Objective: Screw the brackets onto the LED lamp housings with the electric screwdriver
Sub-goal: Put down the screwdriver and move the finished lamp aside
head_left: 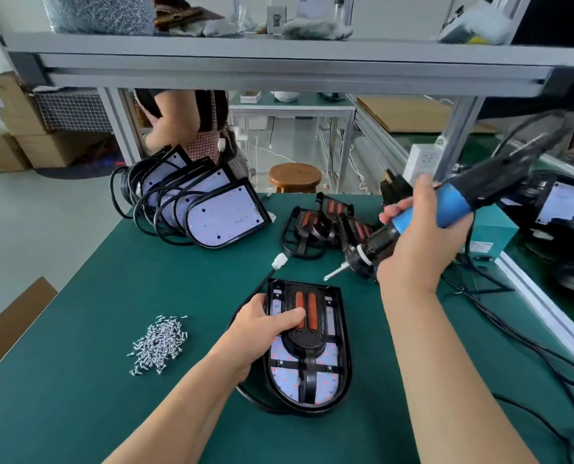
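Right hand (422,236) gripped the electric screwdriver (446,209), bit clear above the mat; left hand (265,326) pressed the bracket (307,329) into the lamp housing (344,346), thumb on top. Likely between screws; next move probably calls for one from the screw pile (160,343).

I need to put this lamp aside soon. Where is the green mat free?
Free: the mat between the screw pile and the near edge, and the strip between that pile and the stacked housings. Crowded: around the right hand with the screwdriver, where brackets and cables lie.
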